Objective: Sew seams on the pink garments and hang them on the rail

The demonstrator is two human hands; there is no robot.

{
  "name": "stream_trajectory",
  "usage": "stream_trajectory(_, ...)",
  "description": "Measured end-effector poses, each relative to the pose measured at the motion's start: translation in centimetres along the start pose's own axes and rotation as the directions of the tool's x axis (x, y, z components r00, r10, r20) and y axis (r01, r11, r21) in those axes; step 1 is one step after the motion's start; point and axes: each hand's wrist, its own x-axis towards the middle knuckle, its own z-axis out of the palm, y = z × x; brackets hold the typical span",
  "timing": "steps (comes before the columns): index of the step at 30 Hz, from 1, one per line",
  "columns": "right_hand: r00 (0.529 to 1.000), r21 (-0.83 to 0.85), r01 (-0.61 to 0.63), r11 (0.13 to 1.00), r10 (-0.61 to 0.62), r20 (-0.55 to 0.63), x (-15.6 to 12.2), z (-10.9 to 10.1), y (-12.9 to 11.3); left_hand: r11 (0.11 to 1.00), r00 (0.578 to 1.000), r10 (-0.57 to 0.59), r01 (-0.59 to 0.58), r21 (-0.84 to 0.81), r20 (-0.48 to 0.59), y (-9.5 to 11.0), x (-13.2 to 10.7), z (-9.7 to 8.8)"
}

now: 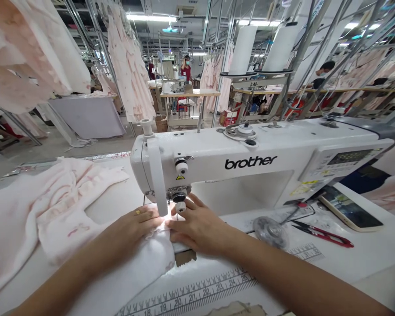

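Observation:
A white sewing machine [200, 160] marked "brother" stands before me, its lamp lighting the needle area. Pale pink and white garment cloth [141, 263] lies under its head and runs toward me. My left hand [146, 220] rests on this cloth left of the needle, fingers stretched out flat; one finger wears a ring. Close to the needle on the other side, my right hand [199, 224] has its thumb and forefinger at the cloth's edge, with the other fingers reaching behind the presser area. A white strip [158, 177] hangs down the machine's front. The needle and the stitching are hidden.
Red-handled thread snips [325, 233], a phone [352, 206] and a clear round object [270, 232] lie on the right. A printed ruler [197, 292] crosses the table's front. More garment cloth [62, 188] lies left. Thread cones [243, 50] stand above; co-workers [186, 69] are farther back.

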Motion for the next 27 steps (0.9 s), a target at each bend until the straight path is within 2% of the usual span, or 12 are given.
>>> stream_trajectory(4,0.999,0.039,0.051,0.998,-0.052,0.012,-0.2,-0.2,0.0,0.998,0.998,0.026,-0.029,0.049,0.055,0.4,-0.9,0.1)
stream_trajectory(7,0.997,0.030,0.051,0.998,-0.053,0.053,-0.2,-0.1,0.0,0.993,0.992,0.082,-0.090,0.082,0.098,0.5,-1.1,0.1)
stream_trajectory(9,0.997,0.001,0.039,0.999,-0.039,0.064,-0.2,0.0,-0.1,0.993,0.992,0.084,-0.092,0.077,0.097,0.4,-1.0,0.2)
stream_trajectory(13,0.997,-0.058,-0.032,0.998,0.036,0.069,-0.1,0.1,-0.2,0.999,0.998,0.032,-0.033,0.028,0.051,-0.5,-0.4,0.5)
stream_trajectory(20,0.993,-0.032,-0.104,0.994,0.106,0.058,0.2,-0.1,0.2,0.994,0.994,-0.109,0.109,-0.003,-0.026,-1.4,0.0,1.1)
stream_trajectory(27,0.995,-0.043,-0.099,0.994,0.099,0.005,0.2,0.2,0.7,0.990,0.993,-0.118,0.119,0.074,-0.014,-1.5,-0.3,1.3)
